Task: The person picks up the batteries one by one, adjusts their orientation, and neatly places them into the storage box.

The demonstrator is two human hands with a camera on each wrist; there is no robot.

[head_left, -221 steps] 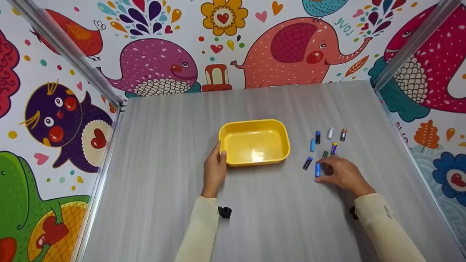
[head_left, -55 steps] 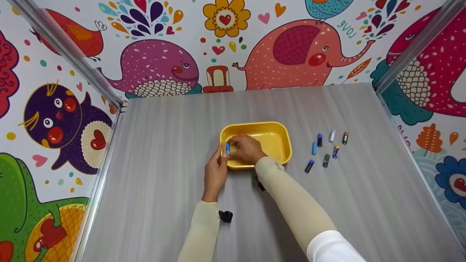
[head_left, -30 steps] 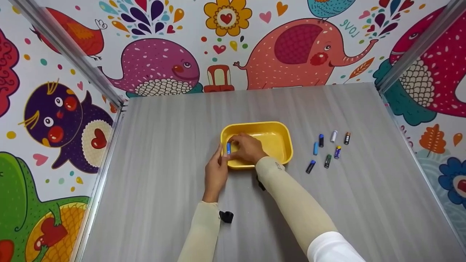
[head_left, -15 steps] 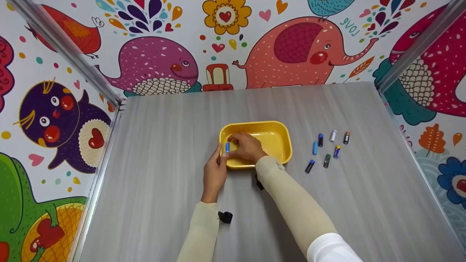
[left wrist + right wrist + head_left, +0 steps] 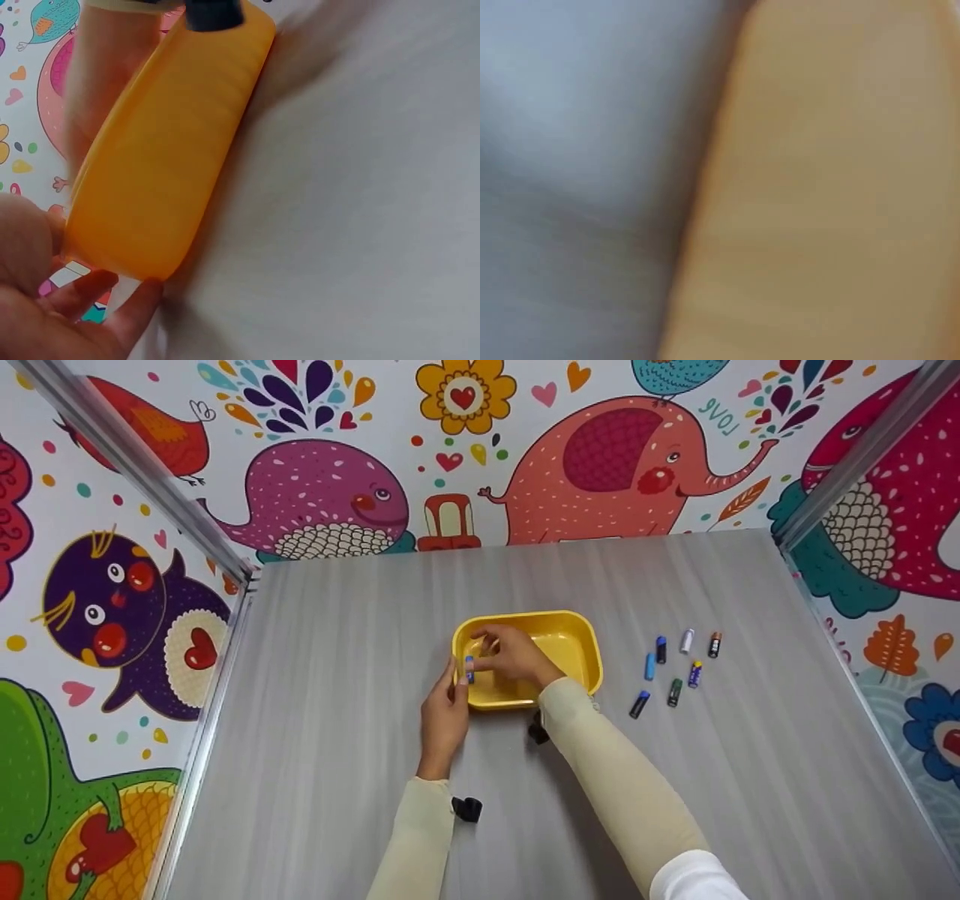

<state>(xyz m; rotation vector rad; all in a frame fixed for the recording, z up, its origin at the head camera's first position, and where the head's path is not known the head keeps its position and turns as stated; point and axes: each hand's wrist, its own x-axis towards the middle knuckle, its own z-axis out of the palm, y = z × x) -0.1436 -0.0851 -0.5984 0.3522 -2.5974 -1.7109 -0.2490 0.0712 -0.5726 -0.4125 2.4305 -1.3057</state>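
Mirrored "LOVE" lettering [image 5: 718,418] on wall [image 5: 394,427], print on blue battery [image 5: 470,676] unreadable, battery inside yellow tray [image 5: 570,654] at left end, right hand [image 5: 517,652] at it, cannot tell if grasping, left hand [image 5: 442,716] gripping tray.

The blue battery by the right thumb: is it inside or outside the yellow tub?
Inside: the blue battery shows within the rim of the yellow tub.

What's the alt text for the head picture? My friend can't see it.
A person's left hand holds a yellow tub; the right hand is inside it, by a blue battery. Seven more batteries lie on the table, right of it.
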